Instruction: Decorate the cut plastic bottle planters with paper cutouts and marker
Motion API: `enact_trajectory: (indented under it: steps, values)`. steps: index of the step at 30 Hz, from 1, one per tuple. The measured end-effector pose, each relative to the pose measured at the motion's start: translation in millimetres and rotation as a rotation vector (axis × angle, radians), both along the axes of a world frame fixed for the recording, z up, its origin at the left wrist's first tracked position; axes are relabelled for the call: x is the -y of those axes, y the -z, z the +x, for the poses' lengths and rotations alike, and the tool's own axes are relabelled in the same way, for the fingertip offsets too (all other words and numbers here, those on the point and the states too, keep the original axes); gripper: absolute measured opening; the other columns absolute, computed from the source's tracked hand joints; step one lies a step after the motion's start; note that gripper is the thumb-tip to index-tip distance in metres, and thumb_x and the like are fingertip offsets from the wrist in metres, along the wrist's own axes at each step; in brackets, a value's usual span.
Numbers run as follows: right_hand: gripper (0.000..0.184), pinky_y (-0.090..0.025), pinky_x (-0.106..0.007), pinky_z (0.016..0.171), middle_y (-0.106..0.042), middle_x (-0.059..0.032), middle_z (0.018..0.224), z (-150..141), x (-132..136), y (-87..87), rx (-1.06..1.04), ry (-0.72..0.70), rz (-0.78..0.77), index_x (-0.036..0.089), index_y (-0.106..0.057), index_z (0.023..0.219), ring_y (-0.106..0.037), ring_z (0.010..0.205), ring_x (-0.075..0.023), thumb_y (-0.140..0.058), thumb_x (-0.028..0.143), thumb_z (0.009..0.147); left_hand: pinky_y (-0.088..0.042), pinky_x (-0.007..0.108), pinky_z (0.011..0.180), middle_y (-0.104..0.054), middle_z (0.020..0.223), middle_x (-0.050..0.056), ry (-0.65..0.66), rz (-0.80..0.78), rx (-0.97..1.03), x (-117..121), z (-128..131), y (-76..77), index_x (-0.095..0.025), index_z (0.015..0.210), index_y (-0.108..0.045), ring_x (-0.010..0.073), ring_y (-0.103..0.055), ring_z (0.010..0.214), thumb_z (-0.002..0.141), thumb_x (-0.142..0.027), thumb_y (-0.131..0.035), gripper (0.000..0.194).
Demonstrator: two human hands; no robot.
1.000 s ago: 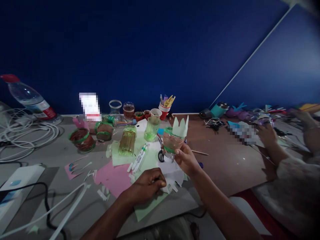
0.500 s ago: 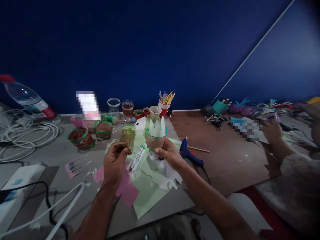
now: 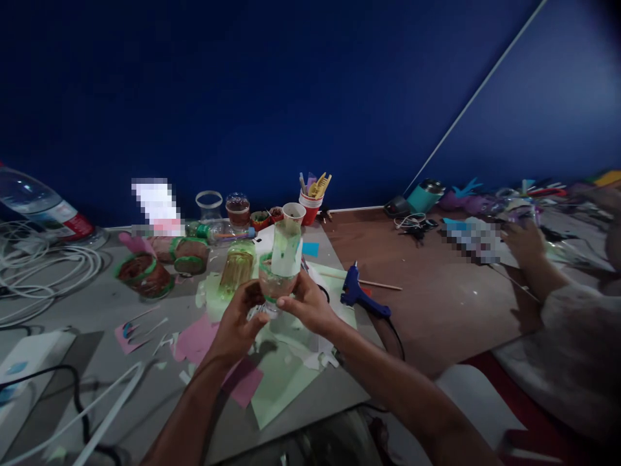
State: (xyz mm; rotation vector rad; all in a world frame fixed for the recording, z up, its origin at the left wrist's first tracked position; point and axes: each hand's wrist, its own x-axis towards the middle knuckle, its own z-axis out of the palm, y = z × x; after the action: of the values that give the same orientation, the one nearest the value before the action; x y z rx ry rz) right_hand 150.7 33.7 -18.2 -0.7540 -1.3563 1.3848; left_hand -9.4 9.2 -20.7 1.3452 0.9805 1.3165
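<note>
Between my hands is a clear plastic cup (image 3: 277,287) with a green-edged rim. A pale paper piece (image 3: 287,254) with green marks stands up from it. My right hand (image 3: 309,303) grips the cup from the right, thumb at its lower front. My left hand (image 3: 242,318) closes round its lower left side; some of its fingers are hidden behind the cup. Just behind lies a yellow-green plastic bottle piece (image 3: 236,268). Pale green paper (image 3: 281,391) and pink paper (image 3: 245,382) lie under and beside my hands.
To the right lies a blue glue gun (image 3: 361,292) near a wooden stick (image 3: 381,284). Brown green-rimmed pots (image 3: 145,275) stand left, by white cables (image 3: 72,259). A red cup (image 3: 310,210) holds yellow cutlery. Another person's hand (image 3: 526,243) is at far right.
My left hand has moved right and closed on the cup, which my right hand held alone before. The cup has shifted left and turned, so its paper's pointed tips no longer show.
</note>
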Motion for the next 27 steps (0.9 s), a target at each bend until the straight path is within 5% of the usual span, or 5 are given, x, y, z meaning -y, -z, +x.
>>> enact_trajectory:
  steps: [4,9,15,19,27]
  values:
    - [0.035,-0.044,-0.027,0.074,-0.054,-0.0008,0.085,-8,8,-14.7,0.168,0.112,0.132,0.019,-0.052,0.091,-0.051,0.078,-0.0144,-0.070,0.042,0.071,-0.039,0.039,0.099,-0.057,0.126,0.011,0.100,-0.073,0.025,1,9,-0.4,-0.021,0.119,-0.052,0.0279,-0.050,0.120,0.062,-0.031,-0.077,0.063]
    - [0.030,-0.045,-0.031,0.081,-0.056,-0.0058,0.096,-8,12,-28.1,0.300,0.053,0.285,0.018,-0.058,0.098,-0.053,0.091,-0.0176,-0.059,0.041,0.079,-0.047,0.036,0.084,-0.070,0.090,0.007,-0.088,-0.190,0.006,3,4,-14.4,-0.016,0.090,-0.066,0.0265,-0.062,0.094,0.059,-0.034,-0.078,0.038]
    - [0.013,-0.044,-0.025,0.068,-0.059,-0.0006,0.074,-2,-6,-12.5,0.469,0.121,0.027,0.017,-0.060,0.074,-0.055,0.072,-0.0134,-0.057,0.029,0.077,-0.043,0.024,0.054,-0.059,0.064,-0.001,-0.034,-0.367,0.206,5,-4,-18.6,-0.015,0.079,-0.063,0.0118,-0.054,0.057,0.064,-0.031,-0.073,0.024]
    - [0.031,-0.039,-0.022,0.056,-0.050,0.0026,0.055,-10,-11,-8.1,0.660,0.110,-0.027,0.016,-0.053,0.056,-0.047,0.055,-0.0102,-0.054,0.035,0.081,-0.041,0.022,0.051,-0.057,0.068,-0.001,0.033,-0.396,0.312,6,1,-17.2,-0.014,0.076,-0.061,0.0089,-0.051,0.055,0.064,-0.032,-0.074,0.026]
    - [0.026,-0.046,-0.026,0.076,-0.058,-0.0101,0.104,-18,-25,4.7,1.101,0.003,0.535,0.014,-0.062,0.096,-0.057,0.087,-0.0156,-0.044,0.005,0.080,-0.042,0.021,0.053,-0.057,0.068,-0.003,-0.003,-0.326,0.346,2,5,-12.6,-0.016,0.080,-0.059,0.0073,-0.051,0.053,0.065,-0.032,-0.075,0.027]
